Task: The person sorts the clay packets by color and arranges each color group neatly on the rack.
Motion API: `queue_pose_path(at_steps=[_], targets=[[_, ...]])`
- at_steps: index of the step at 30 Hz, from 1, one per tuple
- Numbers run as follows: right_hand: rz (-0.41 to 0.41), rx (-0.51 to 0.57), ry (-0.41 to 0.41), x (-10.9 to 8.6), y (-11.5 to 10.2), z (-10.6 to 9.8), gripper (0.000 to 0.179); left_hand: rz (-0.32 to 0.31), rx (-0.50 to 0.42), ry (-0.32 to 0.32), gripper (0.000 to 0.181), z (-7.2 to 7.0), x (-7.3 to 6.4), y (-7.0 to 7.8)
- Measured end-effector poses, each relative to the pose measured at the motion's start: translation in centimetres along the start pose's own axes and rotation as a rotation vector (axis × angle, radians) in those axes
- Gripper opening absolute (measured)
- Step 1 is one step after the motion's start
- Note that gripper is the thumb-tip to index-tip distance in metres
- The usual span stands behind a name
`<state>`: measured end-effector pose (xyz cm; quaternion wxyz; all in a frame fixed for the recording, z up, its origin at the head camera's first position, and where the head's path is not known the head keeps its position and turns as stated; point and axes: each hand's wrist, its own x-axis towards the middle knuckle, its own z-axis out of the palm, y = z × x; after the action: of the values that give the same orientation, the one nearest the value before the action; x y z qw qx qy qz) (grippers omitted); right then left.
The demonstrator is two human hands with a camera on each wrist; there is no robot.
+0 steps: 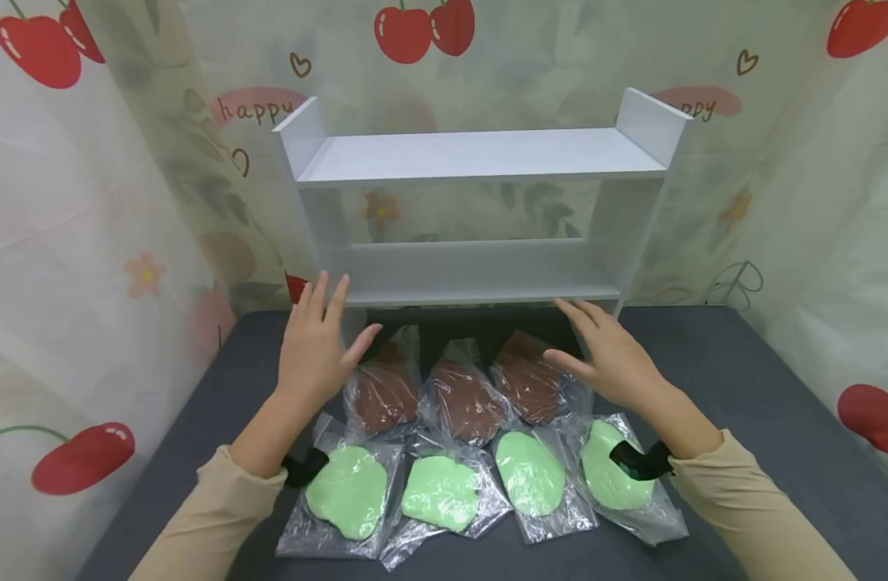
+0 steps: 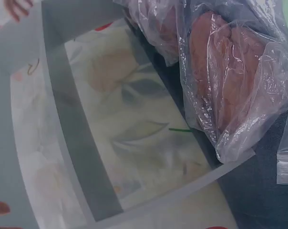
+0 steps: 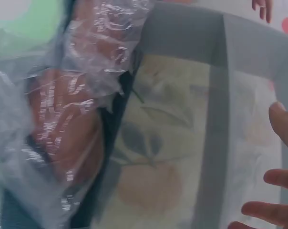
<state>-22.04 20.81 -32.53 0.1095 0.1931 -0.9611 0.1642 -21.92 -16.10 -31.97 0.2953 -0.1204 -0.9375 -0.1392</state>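
Both hands hover with spread fingers in front of a white two-tier shelf (image 1: 458, 153). My left hand (image 1: 314, 351) is raised near the shelf's left side, holding nothing. On the other side, my right hand (image 1: 614, 355) is above the rightmost brown bag, also holding nothing. Three clear plastic bags with brown contents, a left one (image 1: 387, 391), a middle one (image 1: 467, 399) and a right one (image 1: 527, 379), lie below the shelf. Nearer to me is a row of several clear bags with flat pale green pieces, among them one at the left (image 1: 348, 492) and one at the right (image 1: 610, 468).
A dark grey table (image 1: 734, 403) carries the bags and the shelf. Patterned cloth (image 1: 502, 73) with cherries and leaves hangs behind and at both sides. A thin grey cable (image 1: 737, 282) lies at the back right. Black straps circle both wrists.
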Motion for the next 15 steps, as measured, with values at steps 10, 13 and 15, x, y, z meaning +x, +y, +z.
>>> queue_pose_path(at_steps=[10,13,15], targets=[[0.122,0.217,-0.063,-1.3,3.4,2.0,0.066,-0.217,-0.344,0.116,0.066,0.5,1.6,-3.0],[0.181,0.268,-0.089,-1.5,4.5,2.8,0.065,-0.262,-0.412,0.095,0.066,0.7,2.0,-3.7],[0.222,0.301,-0.112,-1.5,5.2,3.5,0.066,-0.278,-0.449,0.082,0.065,0.8,2.2,-4.0]])
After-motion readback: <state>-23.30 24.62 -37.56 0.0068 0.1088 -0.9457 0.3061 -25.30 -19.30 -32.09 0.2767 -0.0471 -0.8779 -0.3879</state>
